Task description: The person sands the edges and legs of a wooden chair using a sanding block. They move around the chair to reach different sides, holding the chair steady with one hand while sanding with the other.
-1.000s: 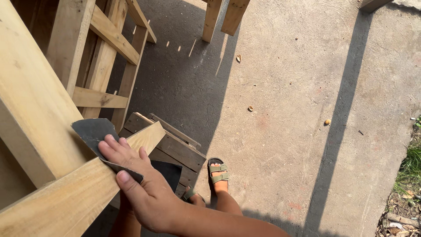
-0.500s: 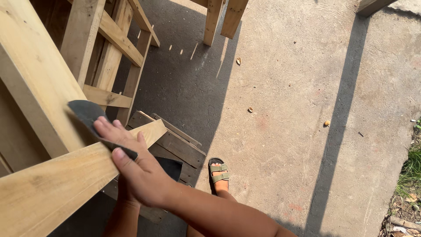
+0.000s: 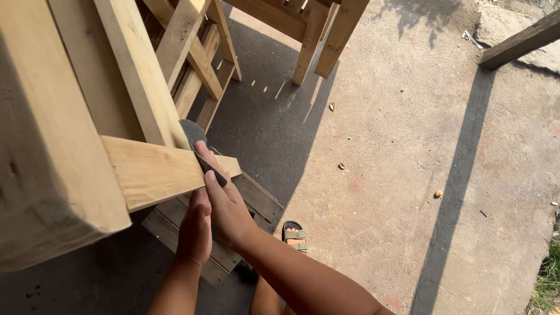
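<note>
An outdoor woodworking yard: bare timber frames (image 3: 146, 99) fill nine to twelve o'clock, sunlit concrete ground (image 3: 396, 175) spreads toward three, grass (image 3: 548, 280) edges at four.

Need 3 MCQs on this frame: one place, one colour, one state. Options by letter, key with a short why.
1. Where does the right hand press the dark sanding sheet?
A. on the concrete ground
B. on the pale wooden beam
C. on the sandal

2. What colour are the straps of the sandal?
A. olive green
B. red
C. white

3. What is the left hand doing?
A. hanging free, away from the wood
B. holding a hammer
C. raised under the beam, beside the right hand

Key:
1 B, the fingers pin the sheet against the beam's edge.
2 A, the straps show olive green over the foot.
3 C, it sits just below the beam and next to the right hand; whether its grip closes on anything cannot be told.
</note>
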